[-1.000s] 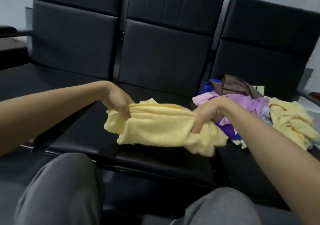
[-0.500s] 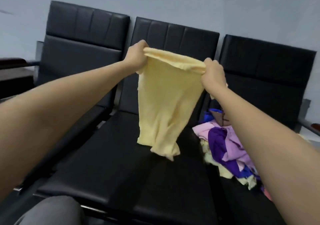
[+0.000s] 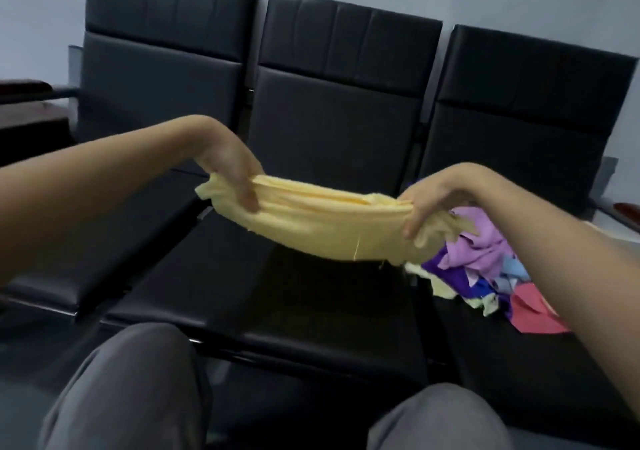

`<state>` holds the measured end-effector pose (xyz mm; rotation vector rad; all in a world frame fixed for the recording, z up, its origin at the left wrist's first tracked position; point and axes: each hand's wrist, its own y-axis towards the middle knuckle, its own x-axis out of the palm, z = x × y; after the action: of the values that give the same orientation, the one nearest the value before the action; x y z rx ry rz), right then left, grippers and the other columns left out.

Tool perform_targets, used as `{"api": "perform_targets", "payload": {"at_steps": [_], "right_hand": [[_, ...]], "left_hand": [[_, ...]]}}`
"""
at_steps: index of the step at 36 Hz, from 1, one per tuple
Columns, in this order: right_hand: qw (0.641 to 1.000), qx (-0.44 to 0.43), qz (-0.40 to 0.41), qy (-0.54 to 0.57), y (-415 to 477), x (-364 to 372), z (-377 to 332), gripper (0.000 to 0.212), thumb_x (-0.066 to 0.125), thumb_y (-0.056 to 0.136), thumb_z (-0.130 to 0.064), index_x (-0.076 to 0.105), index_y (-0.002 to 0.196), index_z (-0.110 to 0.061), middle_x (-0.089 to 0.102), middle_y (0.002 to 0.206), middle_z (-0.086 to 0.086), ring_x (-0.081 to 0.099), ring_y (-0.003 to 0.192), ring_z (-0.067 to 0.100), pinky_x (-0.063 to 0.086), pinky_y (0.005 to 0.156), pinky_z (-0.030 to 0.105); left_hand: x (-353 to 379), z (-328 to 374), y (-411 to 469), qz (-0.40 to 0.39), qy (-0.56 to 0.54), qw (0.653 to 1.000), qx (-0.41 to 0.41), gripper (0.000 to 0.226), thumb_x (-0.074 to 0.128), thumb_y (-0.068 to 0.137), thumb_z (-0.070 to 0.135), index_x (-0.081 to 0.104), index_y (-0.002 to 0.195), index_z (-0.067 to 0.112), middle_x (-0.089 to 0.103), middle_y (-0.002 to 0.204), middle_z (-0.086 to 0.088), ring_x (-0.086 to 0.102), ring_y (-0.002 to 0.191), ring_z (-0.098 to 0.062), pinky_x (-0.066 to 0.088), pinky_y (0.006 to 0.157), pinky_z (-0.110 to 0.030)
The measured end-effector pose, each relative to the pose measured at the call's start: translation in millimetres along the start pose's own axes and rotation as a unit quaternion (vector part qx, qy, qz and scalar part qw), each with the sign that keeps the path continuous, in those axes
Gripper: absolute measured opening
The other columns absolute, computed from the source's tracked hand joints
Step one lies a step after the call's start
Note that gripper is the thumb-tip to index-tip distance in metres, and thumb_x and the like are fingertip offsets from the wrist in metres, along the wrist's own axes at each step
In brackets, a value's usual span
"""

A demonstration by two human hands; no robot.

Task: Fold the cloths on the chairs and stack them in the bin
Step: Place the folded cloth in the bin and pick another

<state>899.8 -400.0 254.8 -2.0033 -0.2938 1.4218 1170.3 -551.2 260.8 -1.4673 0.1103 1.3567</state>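
Note:
A yellow cloth [image 3: 329,228] stretches in the air above the middle black chair seat [image 3: 294,297], bunched in folds along its top edge. My left hand [image 3: 232,172] grips its left end, and my right hand [image 3: 436,200] grips its right end. A heap of loose cloths [image 3: 485,262] in purple, lilac, blue, pale yellow and red lies on the right chair seat, just behind and below my right hand. No bin is in view.
Three black padded chairs stand in a row against a pale wall; the left chair seat [image 3: 86,259] holds nothing. My knees in grey trousers [image 3: 131,390] are at the bottom. A dark armrest [image 3: 27,86] juts out at far left.
Both hands have come down from chest height, where the yellow cloth hung open, to just above the middle seat. The cloth now lies stretched sideways and bunched between them.

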Motion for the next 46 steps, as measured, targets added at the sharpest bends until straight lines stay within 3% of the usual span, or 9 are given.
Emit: {"api": "perform_targets", "payload": {"at_steps": [4,8,13,20,28,34,37,42,46], "right_hand": [[0.998,-0.022,-0.052,0.011,22,39,0,0.011,0.064,0.089,-0.012,0.059,0.094,-0.021,0.071,0.085,-0.007,0.069,0.078,0.010,0.056,0.078,0.029],[0.995,-0.048,-0.056,0.062,48,63,12,0.013,0.064,0.089,-0.010,0.060,0.095,-0.020,0.066,0.101,0.000,0.064,0.102,0.025,0.049,0.098,0.044],[0.992,-0.053,-0.061,0.099,69,63,30,0.019,0.064,0.089,-0.014,0.057,0.108,-0.014,0.063,0.108,0.005,0.062,0.105,0.025,0.049,0.096,0.040],[0.991,-0.002,0.050,0.123,96,53,53,0.028,0.060,0.092,-0.028,0.051,0.117,-0.020,0.055,0.115,-0.001,0.056,0.103,0.015,0.048,0.082,0.023],[0.994,0.007,0.087,0.063,136,44,72,0.027,0.055,0.094,-0.031,0.054,0.119,-0.021,0.053,0.115,-0.002,0.053,0.102,0.016,0.044,0.078,0.025],[0.971,-0.019,0.201,0.129,174,24,85,0.012,0.055,0.094,-0.034,0.062,0.092,-0.024,0.058,0.097,-0.006,0.053,0.097,0.014,0.044,0.085,0.028],[0.938,-0.023,0.301,0.170,196,20,89,0.017,0.055,0.095,-0.026,0.062,0.083,-0.017,0.058,0.089,-0.002,0.052,0.090,0.015,0.041,0.068,0.024],[0.892,0.009,0.382,0.241,243,26,92,0.027,0.049,0.097,-0.023,0.061,0.110,-0.003,0.060,0.104,0.010,0.049,0.088,0.017,0.036,0.072,0.026],[0.949,0.021,0.282,0.142,266,46,101,0.049,0.056,0.091,-0.036,0.044,0.135,-0.017,0.041,0.128,0.009,0.046,0.116,0.026,0.040,0.090,0.033]], "left_hand": [[23,-15,28,-0.138,0.022,0.990,-0.001,0.025,0.061,0.091,0.023,0.059,0.116,0.019,0.066,0.116,0.001,0.064,0.108,-0.016,0.048,0.099,-0.036],[41,-33,52,-0.178,-0.054,0.982,-0.019,0.024,0.054,0.097,0.021,0.057,0.120,0.021,0.065,0.122,-0.001,0.062,0.113,-0.020,0.046,0.102,-0.040],[47,-44,74,-0.108,-0.169,0.980,-0.009,0.031,0.044,0.101,0.015,0.050,0.130,0.023,0.065,0.123,-0.002,0.064,0.110,-0.022,0.051,0.095,-0.040],[41,-49,125,0.183,-0.156,0.970,-0.026,0.011,0.053,0.093,0.012,0.056,0.101,0.019,0.060,0.104,-0.005,0.064,0.090,-0.021,0.054,0.067,-0.030],[24,-69,169,0.161,-0.235,0.959,0.012,0.023,0.048,0.099,0.019,0.066,0.111,0.015,0.069,0.107,-0.003,0.065,0.101,-0.019,0.052,0.092,-0.035],[6,-82,212,0.239,-0.276,0.930,-0.042,0.017,0.056,0.093,0.015,0.057,0.109,0.011,0.059,0.105,-0.008,0.061,0.094,-0.024,0.054,0.079,-0.035],[1,-81,231,0.309,-0.304,0.900,-0.045,0.011,0.057,0.091,0.014,0.061,0.098,0.007,0.062,0.094,-0.009,0.061,0.085,-0.024,0.053,0.073,-0.034],[6,-84,278,0.361,-0.307,0.876,-0.089,0.016,0.047,0.091,0.010,0.058,0.081,0.005,0.052,0.076,-0.009,0.050,0.070,-0.024,0.038,0.057,-0.029],[28,-82,312,0.374,-0.203,0.897,-0.116,0.031,0.039,0.094,0.016,0.057,0.119,0.013,0.055,0.120,-0.010,0.053,0.107,-0.029,0.043,0.081,-0.036]]}}
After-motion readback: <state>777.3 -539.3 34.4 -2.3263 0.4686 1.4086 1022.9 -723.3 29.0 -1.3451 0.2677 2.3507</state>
